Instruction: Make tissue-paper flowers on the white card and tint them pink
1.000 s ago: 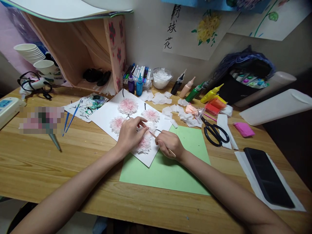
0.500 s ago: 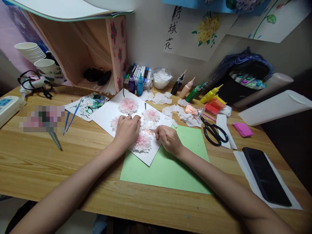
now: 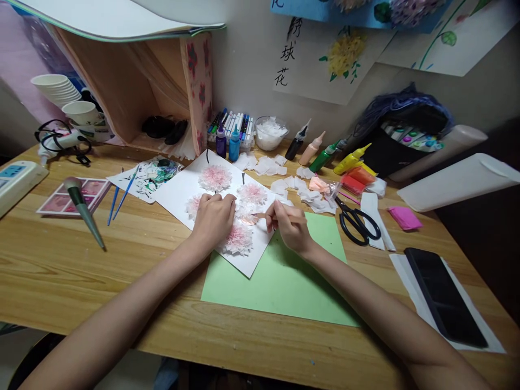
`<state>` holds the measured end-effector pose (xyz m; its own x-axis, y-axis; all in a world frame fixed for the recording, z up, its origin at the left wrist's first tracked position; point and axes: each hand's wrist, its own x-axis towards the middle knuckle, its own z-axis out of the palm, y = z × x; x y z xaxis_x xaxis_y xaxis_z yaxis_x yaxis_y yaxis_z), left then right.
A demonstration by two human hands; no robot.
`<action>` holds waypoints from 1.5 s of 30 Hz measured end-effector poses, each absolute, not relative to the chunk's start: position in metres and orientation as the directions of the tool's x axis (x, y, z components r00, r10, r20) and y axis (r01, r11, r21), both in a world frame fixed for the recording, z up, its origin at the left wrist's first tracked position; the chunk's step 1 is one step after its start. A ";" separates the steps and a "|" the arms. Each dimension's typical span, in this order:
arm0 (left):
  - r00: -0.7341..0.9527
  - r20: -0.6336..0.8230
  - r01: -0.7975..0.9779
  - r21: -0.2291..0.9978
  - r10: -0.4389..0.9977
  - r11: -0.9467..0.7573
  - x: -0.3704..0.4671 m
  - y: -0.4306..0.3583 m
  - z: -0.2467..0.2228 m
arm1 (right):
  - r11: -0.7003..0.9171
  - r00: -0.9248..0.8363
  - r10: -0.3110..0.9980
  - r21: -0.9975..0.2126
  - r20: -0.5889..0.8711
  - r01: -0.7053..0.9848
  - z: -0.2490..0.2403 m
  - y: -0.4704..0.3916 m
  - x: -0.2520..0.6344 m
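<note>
A white sheet (image 3: 244,266) bearing several pink and white paper flowers (image 3: 215,177) lies tilted, partly over a green sheet (image 3: 280,292). My left hand (image 3: 214,219) rests on the white sheet among the flowers, its fingers bent; what they hold, if anything, is hidden. Just right of the flowers, my right hand (image 3: 289,223) is closed on a thin light-brown stick (image 3: 300,220). The stick's tip points left, at a small peach-coloured patch (image 3: 248,219) between the flowers.
Torn white paper pieces (image 3: 268,166), glue-like bottles (image 3: 322,157) and a bowl (image 3: 271,133) stand behind. Black scissors (image 3: 357,225) and a black phone-like object (image 3: 444,297) lie right. A makeup brush (image 3: 84,212), a palette (image 3: 75,196) and blue brushes (image 3: 125,193) lie left.
My right hand has shifted slightly right and turned, so more of the stick shows. My left hand has barely moved. The makeup palette now shows clearly instead of blurred.
</note>
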<state>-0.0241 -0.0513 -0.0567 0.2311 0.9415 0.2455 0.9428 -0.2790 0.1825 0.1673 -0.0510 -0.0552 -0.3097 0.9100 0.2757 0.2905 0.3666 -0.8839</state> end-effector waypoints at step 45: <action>0.221 0.189 0.924 0.275 0.957 -0.267 -0.027 -0.054 -0.053 | 0.280 -0.060 0.934 -0.613 0.353 0.739 -0.072 -0.042 0.230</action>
